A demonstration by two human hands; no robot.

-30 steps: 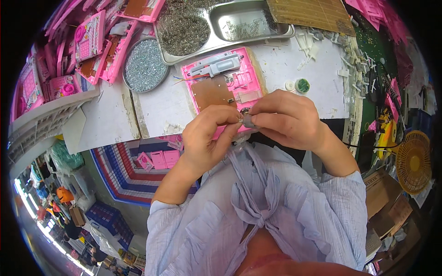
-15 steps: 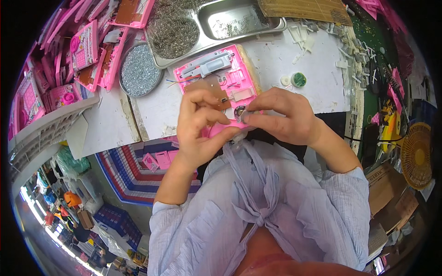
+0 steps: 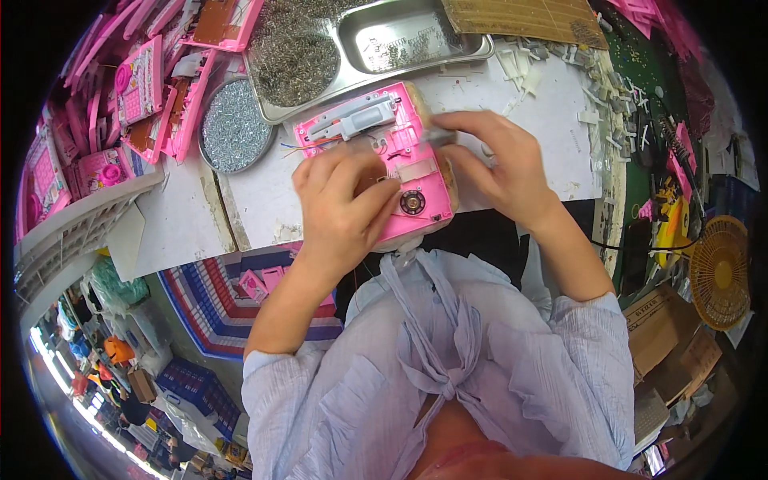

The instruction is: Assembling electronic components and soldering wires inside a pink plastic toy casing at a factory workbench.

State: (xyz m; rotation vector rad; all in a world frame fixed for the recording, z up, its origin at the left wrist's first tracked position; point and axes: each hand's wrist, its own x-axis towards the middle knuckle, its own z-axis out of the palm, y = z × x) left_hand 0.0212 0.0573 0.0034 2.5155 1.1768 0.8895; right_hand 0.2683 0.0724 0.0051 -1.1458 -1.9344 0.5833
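A pink plastic toy housing (image 3: 432, 214) lies open on the table in front of me. Set in it are a grey mechanism (image 3: 356, 120), a round black speaker (image 3: 413, 202) and a pale rectangular piece (image 3: 417, 170). My left hand (image 3: 340, 196) lies over the housing's left side, thumb and fingertips closed together. Whatever they pinch is hidden, and the hand covers the brown board there. Just off the housing's right edge, my right hand (image 3: 500, 164) has a small grey piece (image 3: 438, 136) between thumb and fingers, smeared by motion.
A round dish of small silvery screws (image 3: 237, 126) stands left of the housing. Behind it is a steel tray (image 3: 416, 68) with many springs. Pink housings (image 3: 144, 88) are piled at the far left. White plastic pieces (image 3: 588, 88) and cardboard (image 3: 528, 18) lie at the right and back.
My right hand has moved up and away from the speaker, which now shows uncovered. My left hand has shifted slightly left, its fingers drawing together over the housing.
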